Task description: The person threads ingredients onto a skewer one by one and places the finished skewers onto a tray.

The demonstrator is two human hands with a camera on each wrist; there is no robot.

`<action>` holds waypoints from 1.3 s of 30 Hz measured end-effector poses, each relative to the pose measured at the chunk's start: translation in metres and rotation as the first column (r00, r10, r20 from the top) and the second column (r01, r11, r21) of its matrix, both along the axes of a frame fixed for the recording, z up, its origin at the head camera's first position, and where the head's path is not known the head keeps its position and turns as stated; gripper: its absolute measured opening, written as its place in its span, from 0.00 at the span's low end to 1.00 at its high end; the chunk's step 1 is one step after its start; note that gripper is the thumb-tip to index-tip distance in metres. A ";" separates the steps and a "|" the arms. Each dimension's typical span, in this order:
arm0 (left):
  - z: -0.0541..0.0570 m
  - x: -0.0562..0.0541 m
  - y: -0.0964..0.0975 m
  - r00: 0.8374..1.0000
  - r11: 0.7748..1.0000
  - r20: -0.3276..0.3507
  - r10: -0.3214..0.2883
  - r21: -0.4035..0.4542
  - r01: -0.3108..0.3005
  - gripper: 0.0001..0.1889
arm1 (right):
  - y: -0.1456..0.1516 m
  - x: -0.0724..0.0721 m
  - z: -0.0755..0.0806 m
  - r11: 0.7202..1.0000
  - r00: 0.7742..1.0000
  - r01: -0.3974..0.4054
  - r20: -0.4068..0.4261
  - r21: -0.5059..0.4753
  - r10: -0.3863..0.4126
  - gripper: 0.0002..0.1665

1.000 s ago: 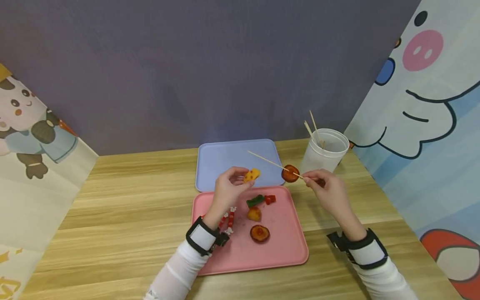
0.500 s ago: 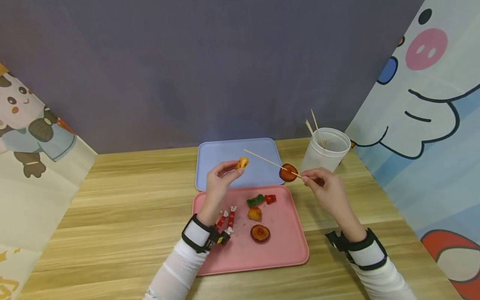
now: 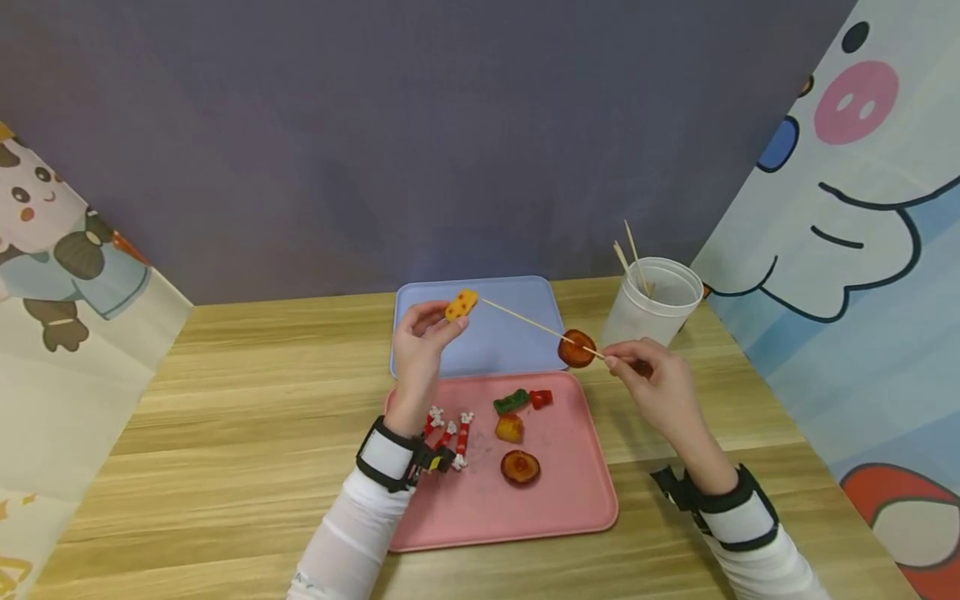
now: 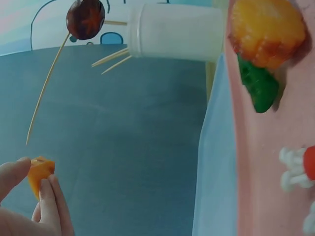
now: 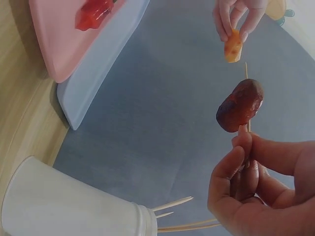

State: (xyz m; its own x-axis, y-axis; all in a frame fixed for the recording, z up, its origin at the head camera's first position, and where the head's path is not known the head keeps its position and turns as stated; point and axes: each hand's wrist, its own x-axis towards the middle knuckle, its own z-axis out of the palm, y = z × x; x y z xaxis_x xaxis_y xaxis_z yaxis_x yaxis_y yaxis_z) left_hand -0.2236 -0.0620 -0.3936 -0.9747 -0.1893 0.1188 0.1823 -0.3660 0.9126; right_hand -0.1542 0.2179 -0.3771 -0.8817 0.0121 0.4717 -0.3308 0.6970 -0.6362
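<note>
My left hand (image 3: 420,350) pinches a small yellow-orange block with brown spots (image 3: 461,305) between thumb and fingers, above the blue tray (image 3: 517,333). In my right hand (image 3: 660,383) is the lower end of a thin bamboo skewer (image 3: 525,318), pinched by thumb and fingers. A round reddish-brown slice, mushroom-like, (image 3: 577,348) is threaded on that skewer close to the right fingers. The skewer's bare tip points left at the block. In the left wrist view a gap shows between the tip and the block (image 4: 40,174).
A pink tray (image 3: 555,500) holds a similar brown slice (image 3: 520,467), a golden chunk (image 3: 509,428), a green piece (image 3: 512,402), a red piece (image 3: 540,399) and several red-and-white sticks (image 3: 462,440). A white cup (image 3: 648,304) with skewers stands at the back right.
My left hand has moved up and left with the block, from over the pink tray's back edge to beside the skewer tip, and has turned the block. The right hand has barely moved.
</note>
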 end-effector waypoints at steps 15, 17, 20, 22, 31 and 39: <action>0.009 -0.002 -0.003 0.990 0.989 -0.092 0.111 0.107 -0.101 0.21 | -0.007 -0.001 0.001 0.999 1.000 -0.017 0.006 0.029 0.017 0.06; 0.009 0.000 -0.002 0.989 0.989 -0.096 0.110 0.113 -0.099 0.20 | -0.008 -0.001 0.001 0.999 1.000 -0.025 0.007 0.028 0.025 0.06; 0.010 0.003 0.000 0.988 0.990 -0.111 0.104 0.107 -0.092 0.20 | -0.009 -0.002 0.001 0.999 0.999 -0.031 0.009 0.030 0.031 0.06; 0.010 0.004 0.001 0.988 0.992 -0.120 0.101 0.092 -0.090 0.21 | -0.009 -0.002 0.001 0.999 0.999 -0.034 0.010 0.032 0.033 0.06; 0.008 0.007 0.005 0.986 0.994 -0.135 0.094 0.062 -0.086 0.21 | -0.009 -0.003 -0.001 0.999 0.999 -0.035 -0.008 0.027 0.035 0.05; 0.009 0.006 0.005 0.985 0.994 -0.144 0.091 0.069 -0.082 0.22 | -0.008 -0.002 -0.003 0.999 0.999 -0.034 -0.003 0.021 0.034 0.06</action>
State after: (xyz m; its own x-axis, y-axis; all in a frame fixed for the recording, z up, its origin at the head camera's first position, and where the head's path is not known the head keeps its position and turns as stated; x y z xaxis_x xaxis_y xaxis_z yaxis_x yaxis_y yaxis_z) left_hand -0.2174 -0.0575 -0.3844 -0.9273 -0.2838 0.2442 0.3457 -0.3989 0.8493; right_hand -0.1566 0.2096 -0.3798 -0.8797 -0.0275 0.4747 -0.3565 0.6987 -0.6202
